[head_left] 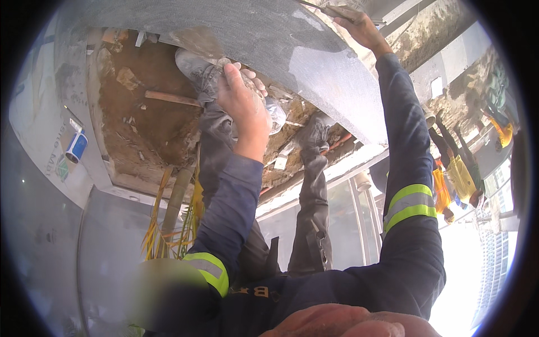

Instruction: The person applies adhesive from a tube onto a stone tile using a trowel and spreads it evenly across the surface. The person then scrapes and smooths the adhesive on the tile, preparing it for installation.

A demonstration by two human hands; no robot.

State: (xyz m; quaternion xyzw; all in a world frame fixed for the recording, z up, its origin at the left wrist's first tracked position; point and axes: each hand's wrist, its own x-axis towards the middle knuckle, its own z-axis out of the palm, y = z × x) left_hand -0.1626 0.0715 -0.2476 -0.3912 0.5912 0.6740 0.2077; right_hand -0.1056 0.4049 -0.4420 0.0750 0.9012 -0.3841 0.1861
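My left hand (pixel 245 104) is closed round the handle end of a flat-bladed scraper, its fingers coated in grey dust. The scraper's brownish blade (pixel 196 42) lies against the grey, plastered wall (pixel 247 28); most of the handle is hidden in my grip. Farther right, my right hand (pixel 362 28) is at the wall's upper edge, fingers bent over a thin dark strip (pixel 313 5) whose kind I cannot make out. A paler, smooth patch (pixel 320 70) marks the wall between my hands.
Below the wall lies brown soil (pixel 151 112) with rubble and a wooden stick (pixel 171 98). My legs stand there, beside a bamboo-like stem (pixel 177 196) with yellow leaves. A white panel (pixel 39 123) rises at left. People in orange and yellow vests (pixel 460 174) are at right.
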